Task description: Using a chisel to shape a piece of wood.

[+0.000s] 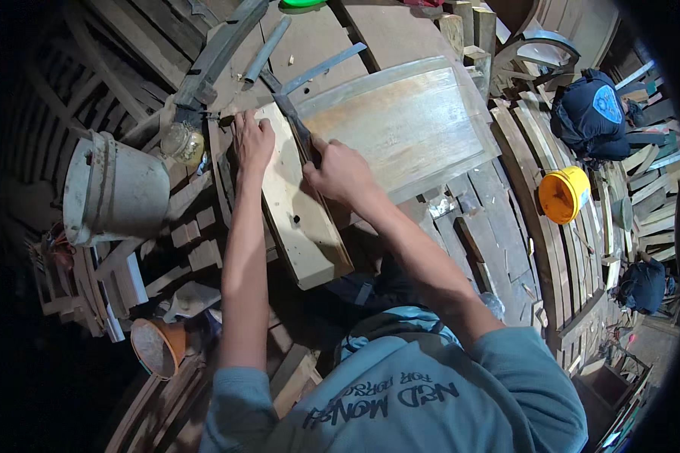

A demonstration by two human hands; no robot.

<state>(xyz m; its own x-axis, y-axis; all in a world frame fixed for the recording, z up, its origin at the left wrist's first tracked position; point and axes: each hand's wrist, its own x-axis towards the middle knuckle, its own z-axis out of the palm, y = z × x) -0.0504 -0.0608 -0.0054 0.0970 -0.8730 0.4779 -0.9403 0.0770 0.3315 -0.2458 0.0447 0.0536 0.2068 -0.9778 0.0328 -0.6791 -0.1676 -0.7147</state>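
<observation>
Lengthwise, a pale wooden board (304, 240) lies before the person, its far end by the bench top (310, 38) and its near end reaching toward the lap. The left hand (255, 142) lies over the board's far end, fingers spread forward at its left edge; whether they close around that edge or merely press on it, I cannot tell. The right hand (338, 172) is curled at the board's right edge and seems to grasp a dark bar (290, 113), thumb pointing forward along it; the fingers' undersides are hidden.

By its thick side and length, the board should be stiff and fairly weighty, not fragile, though likely to tip if only one end is borne. Its face looks dry and smooth, so it may slide a little under a flat palm; the long edges offer the surest hold, one hand toward each end for lifting. The dark bar looks slim and rigid, best taken around its near part.

Just right of the bar, a broad thin panel (404, 124) lies flat. It looks light and easier to flex or chip, so its opposite edges would be the places to hold it.
</observation>
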